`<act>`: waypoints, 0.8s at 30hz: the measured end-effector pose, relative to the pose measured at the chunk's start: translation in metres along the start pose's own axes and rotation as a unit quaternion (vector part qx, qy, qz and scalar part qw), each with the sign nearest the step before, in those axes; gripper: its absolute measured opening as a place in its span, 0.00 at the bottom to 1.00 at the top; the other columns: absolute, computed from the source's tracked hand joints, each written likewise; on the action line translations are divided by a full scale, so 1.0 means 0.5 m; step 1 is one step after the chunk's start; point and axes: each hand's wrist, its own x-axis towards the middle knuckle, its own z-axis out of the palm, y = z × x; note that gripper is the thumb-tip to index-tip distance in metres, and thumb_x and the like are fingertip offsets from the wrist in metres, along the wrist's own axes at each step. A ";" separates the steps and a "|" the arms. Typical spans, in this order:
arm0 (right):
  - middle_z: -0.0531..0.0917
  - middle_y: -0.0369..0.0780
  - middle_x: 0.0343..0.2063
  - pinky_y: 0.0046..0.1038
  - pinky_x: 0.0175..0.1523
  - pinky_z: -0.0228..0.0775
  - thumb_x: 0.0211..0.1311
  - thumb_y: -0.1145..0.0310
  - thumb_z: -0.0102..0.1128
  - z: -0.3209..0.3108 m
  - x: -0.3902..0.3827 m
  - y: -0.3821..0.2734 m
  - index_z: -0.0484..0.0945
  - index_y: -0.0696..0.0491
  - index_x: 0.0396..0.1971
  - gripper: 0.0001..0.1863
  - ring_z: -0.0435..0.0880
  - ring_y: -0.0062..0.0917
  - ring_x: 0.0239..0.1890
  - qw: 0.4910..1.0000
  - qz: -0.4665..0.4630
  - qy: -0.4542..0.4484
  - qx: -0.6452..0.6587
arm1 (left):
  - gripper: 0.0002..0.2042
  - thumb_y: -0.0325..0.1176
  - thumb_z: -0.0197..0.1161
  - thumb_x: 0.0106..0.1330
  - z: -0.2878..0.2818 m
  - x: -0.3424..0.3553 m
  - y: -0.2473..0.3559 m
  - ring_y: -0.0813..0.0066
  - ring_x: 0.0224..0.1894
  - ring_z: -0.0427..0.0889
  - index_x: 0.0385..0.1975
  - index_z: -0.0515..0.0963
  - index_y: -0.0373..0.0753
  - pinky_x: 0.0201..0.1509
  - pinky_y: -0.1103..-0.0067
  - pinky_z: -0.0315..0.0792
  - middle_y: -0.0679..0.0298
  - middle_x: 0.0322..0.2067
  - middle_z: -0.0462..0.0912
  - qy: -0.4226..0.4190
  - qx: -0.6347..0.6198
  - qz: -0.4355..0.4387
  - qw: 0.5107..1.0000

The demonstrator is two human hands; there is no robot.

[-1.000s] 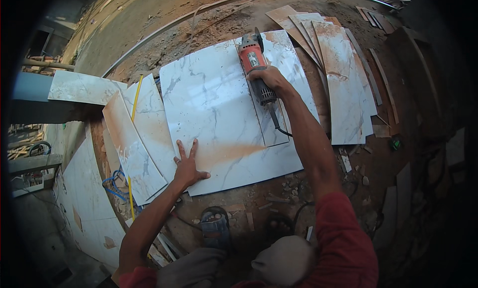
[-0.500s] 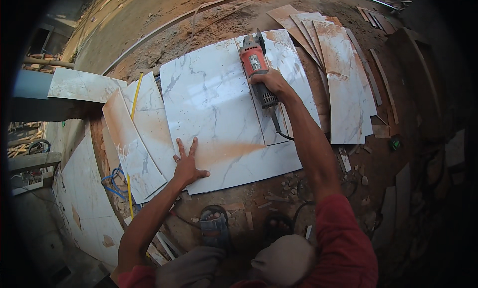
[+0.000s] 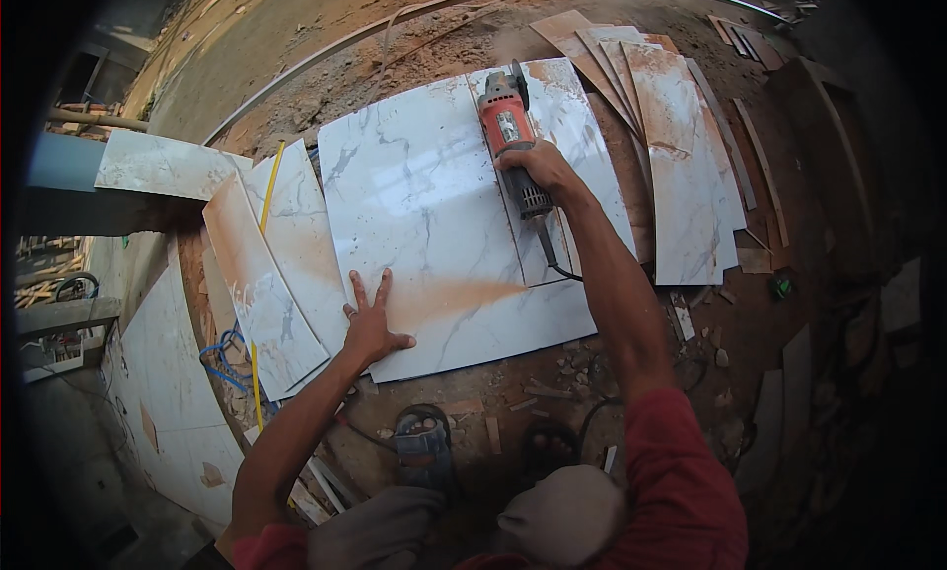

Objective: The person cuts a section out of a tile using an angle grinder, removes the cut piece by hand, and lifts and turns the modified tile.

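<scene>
The right hand (image 3: 541,164) has its grip round a grinder (image 3: 506,121), left hand (image 3: 370,327) splayed on tile (image 3: 424,210)

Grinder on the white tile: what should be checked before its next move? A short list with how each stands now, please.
1. Grinder gripped: ok, the right hand is wrapped around its body.
2. Left hand clear of the disc: ok, it lies spread on the tile, well away.
3. Cord clear of the disc: ok, it leaves from the opposite end.
4. Gloves worn: not ok, both hands are bare.
5. Toes covered: not ok, they show in open sandals.
6. Disc stopped: cannot tell from a still picture.
</scene>
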 end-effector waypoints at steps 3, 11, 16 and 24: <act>0.83 0.42 0.24 0.27 0.28 0.74 0.42 0.65 0.72 0.000 -0.004 0.004 0.81 0.62 0.33 0.19 0.81 0.25 0.20 1.000 -0.002 -0.003 0.009 | 0.70 0.50 0.83 0.36 -0.001 -0.001 -0.001 0.28 0.73 0.44 0.76 0.33 0.50 0.73 0.45 0.49 0.30 0.70 0.20 0.002 0.002 0.002 1.000; 0.83 0.41 0.24 0.26 0.27 0.74 0.42 0.65 0.71 0.001 -0.010 -0.003 0.81 0.61 0.34 0.19 0.81 0.24 0.20 1.000 0.006 -0.012 0.026 | 0.70 0.50 0.83 0.36 -0.001 -0.002 -0.001 0.27 0.72 0.46 0.76 0.33 0.51 0.72 0.44 0.49 0.29 0.70 0.20 0.006 0.000 0.003 1.000; 0.83 0.41 0.25 0.26 0.28 0.74 0.42 0.65 0.71 -0.002 -0.007 0.011 0.81 0.61 0.34 0.19 0.81 0.24 0.20 1.000 0.003 -0.008 0.012 | 0.71 0.50 0.83 0.35 -0.003 -0.003 0.004 0.26 0.72 0.47 0.76 0.33 0.52 0.72 0.44 0.49 0.29 0.70 0.19 -0.004 -0.004 -0.002 1.000; 0.83 0.41 0.25 0.27 0.28 0.74 0.43 0.64 0.71 0.004 -0.023 0.008 0.80 0.61 0.35 0.20 0.81 0.25 0.21 1.000 -0.002 -0.006 0.003 | 0.71 0.50 0.83 0.35 -0.001 -0.002 -0.002 0.26 0.72 0.47 0.76 0.32 0.54 0.73 0.44 0.49 0.30 0.70 0.19 0.003 -0.005 0.000 1.000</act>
